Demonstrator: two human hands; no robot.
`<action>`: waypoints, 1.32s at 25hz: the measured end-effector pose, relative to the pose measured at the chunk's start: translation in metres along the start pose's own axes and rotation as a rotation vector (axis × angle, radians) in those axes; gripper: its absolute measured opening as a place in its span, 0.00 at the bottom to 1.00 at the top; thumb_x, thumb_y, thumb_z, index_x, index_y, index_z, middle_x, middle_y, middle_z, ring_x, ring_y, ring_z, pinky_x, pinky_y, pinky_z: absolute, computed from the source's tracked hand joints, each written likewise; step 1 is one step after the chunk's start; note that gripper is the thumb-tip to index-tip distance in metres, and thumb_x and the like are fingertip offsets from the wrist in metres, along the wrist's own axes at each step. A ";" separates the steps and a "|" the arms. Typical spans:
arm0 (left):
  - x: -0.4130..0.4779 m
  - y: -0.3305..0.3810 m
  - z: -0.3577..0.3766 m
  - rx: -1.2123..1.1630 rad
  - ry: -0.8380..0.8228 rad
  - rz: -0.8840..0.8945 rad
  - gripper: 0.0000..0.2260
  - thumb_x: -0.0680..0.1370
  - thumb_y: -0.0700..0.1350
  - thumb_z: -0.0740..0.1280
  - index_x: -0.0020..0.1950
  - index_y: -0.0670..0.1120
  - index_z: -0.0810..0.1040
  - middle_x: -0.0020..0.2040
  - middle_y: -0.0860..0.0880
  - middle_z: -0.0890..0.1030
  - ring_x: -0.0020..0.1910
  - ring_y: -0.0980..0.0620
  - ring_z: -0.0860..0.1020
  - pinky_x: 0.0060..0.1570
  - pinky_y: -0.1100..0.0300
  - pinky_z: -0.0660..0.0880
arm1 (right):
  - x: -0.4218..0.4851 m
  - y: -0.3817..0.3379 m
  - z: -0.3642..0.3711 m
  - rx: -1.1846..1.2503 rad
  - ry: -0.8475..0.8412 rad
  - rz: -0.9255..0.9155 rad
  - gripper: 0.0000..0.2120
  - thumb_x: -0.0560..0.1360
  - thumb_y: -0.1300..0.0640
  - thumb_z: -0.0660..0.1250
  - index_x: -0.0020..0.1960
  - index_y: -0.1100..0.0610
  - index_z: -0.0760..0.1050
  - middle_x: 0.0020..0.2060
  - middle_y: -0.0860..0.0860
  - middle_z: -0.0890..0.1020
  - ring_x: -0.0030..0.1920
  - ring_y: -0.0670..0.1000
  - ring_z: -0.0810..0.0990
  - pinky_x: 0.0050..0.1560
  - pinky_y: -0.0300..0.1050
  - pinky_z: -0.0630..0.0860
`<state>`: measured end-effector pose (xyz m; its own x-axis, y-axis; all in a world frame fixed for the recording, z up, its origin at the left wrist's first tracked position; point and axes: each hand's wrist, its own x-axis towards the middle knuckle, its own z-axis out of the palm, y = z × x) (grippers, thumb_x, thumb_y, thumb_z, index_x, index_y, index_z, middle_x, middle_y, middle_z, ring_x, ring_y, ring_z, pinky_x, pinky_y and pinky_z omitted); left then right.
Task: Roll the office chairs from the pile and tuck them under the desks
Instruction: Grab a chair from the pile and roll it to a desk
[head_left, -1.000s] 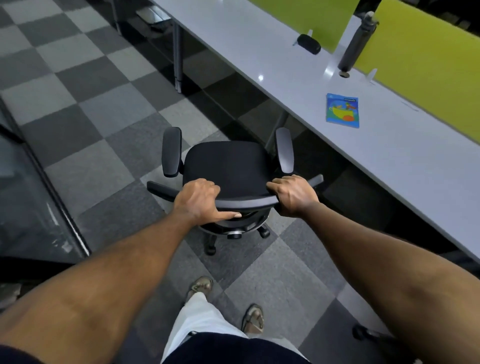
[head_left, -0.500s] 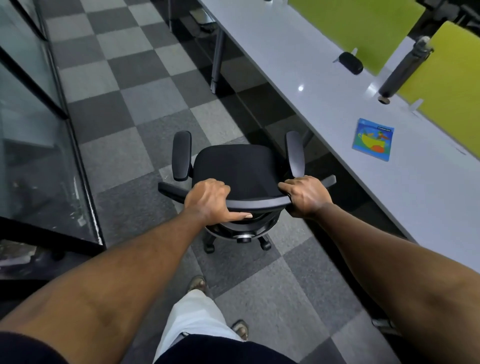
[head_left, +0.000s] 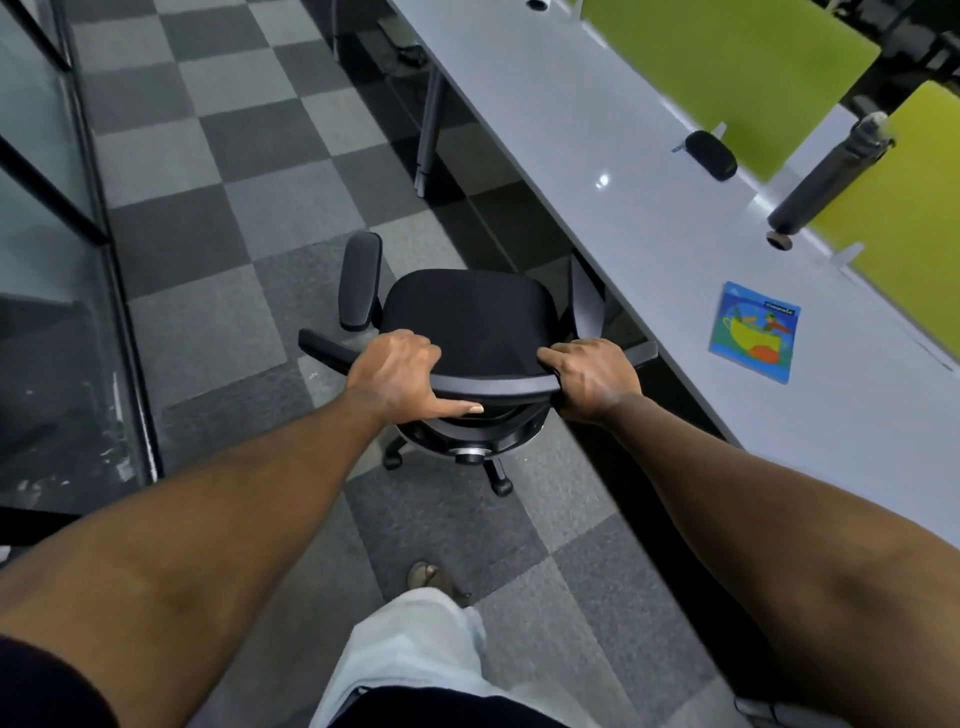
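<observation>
A black office chair (head_left: 467, 317) on castors stands on the chequered carpet, its seat facing away from me. My left hand (head_left: 397, 376) grips the top rail of its backrest on the left, thumb stretched along the rail. My right hand (head_left: 592, 379) grips the same rail on the right. The chair's right armrest lies at the edge of the long white desk (head_left: 649, 228), which runs along the right side. Part of the chair's base is hidden under the seat.
On the desk lie a colourful booklet (head_left: 756, 332), a dark bottle (head_left: 826, 176) and a small black case (head_left: 710, 155); green divider panels (head_left: 727, 67) stand behind. A desk leg (head_left: 428, 135) rises ahead. A glass partition (head_left: 57, 260) lines the left.
The chair has rolled forward along the desk with both hands holding its backrest. The booklet and bottle now sit further right in view and the desk leg is closer.
</observation>
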<state>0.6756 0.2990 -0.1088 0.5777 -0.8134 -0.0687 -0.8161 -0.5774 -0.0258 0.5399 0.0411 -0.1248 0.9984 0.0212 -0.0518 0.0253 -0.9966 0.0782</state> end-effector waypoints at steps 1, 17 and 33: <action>0.010 -0.003 -0.001 -0.006 -0.007 -0.002 0.36 0.68 0.85 0.54 0.40 0.50 0.70 0.39 0.53 0.73 0.42 0.51 0.71 0.44 0.56 0.67 | 0.010 0.007 0.000 0.001 -0.007 0.000 0.13 0.68 0.47 0.71 0.47 0.49 0.71 0.35 0.46 0.76 0.38 0.56 0.79 0.36 0.46 0.68; 0.068 0.047 -0.009 -0.027 -0.069 -0.216 0.38 0.67 0.86 0.50 0.41 0.50 0.71 0.38 0.54 0.72 0.41 0.52 0.71 0.42 0.57 0.65 | 0.069 0.109 -0.011 -0.034 -0.103 -0.302 0.16 0.67 0.47 0.72 0.51 0.49 0.73 0.42 0.47 0.80 0.44 0.56 0.82 0.43 0.50 0.78; 0.121 0.022 -0.013 -0.040 -0.121 -0.418 0.35 0.68 0.85 0.54 0.38 0.51 0.70 0.39 0.53 0.73 0.42 0.50 0.74 0.43 0.54 0.70 | 0.170 0.143 -0.001 -0.039 -0.050 -0.430 0.18 0.64 0.54 0.73 0.44 0.49 0.64 0.35 0.46 0.74 0.36 0.55 0.78 0.39 0.47 0.70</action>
<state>0.7279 0.1876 -0.1046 0.8501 -0.4961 -0.1768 -0.5095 -0.8596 -0.0375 0.7130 -0.0974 -0.1212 0.8932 0.4286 -0.1362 0.4408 -0.8943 0.0769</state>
